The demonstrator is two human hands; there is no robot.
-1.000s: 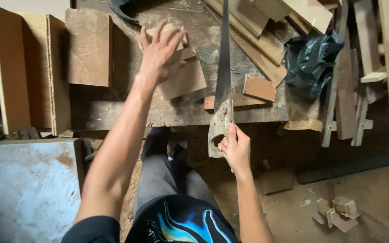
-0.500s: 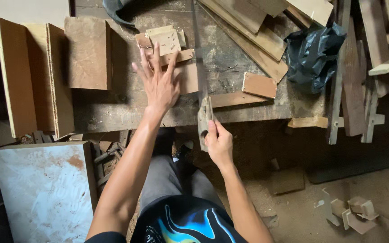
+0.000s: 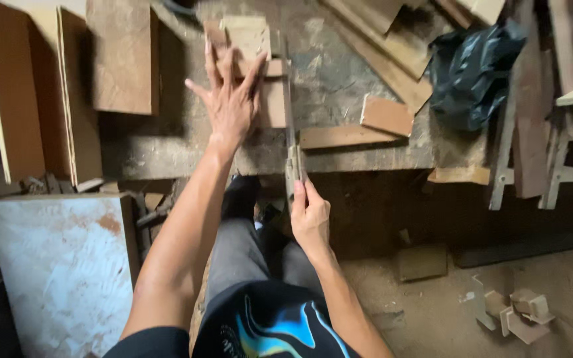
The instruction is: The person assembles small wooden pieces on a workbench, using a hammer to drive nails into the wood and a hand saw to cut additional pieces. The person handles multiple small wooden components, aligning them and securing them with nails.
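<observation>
My left hand (image 3: 232,99) lies flat with fingers spread on a small wooden board (image 3: 270,99) on the dusty workbench (image 3: 339,73). Just right of that hand, a handsaw (image 3: 290,126) stands on edge against the board's right side, its blade running away from me. My right hand (image 3: 310,219) grips the saw's wooden handle at the bench's front edge, above my knees. Pale wood blocks (image 3: 247,33) sit just beyond my left fingertips.
Two short wood offcuts (image 3: 366,126) lie right of the saw. Long planks (image 3: 379,40) and a black plastic bag (image 3: 472,66) fill the bench's right side. Boards (image 3: 121,59) lean at the left. A white panel (image 3: 61,265) and floor scraps (image 3: 512,311) lie below.
The saw has turned from tilted to edge-on and now stands against the board. My left hand slid nearer and flattened on the board. The view moved closer.
</observation>
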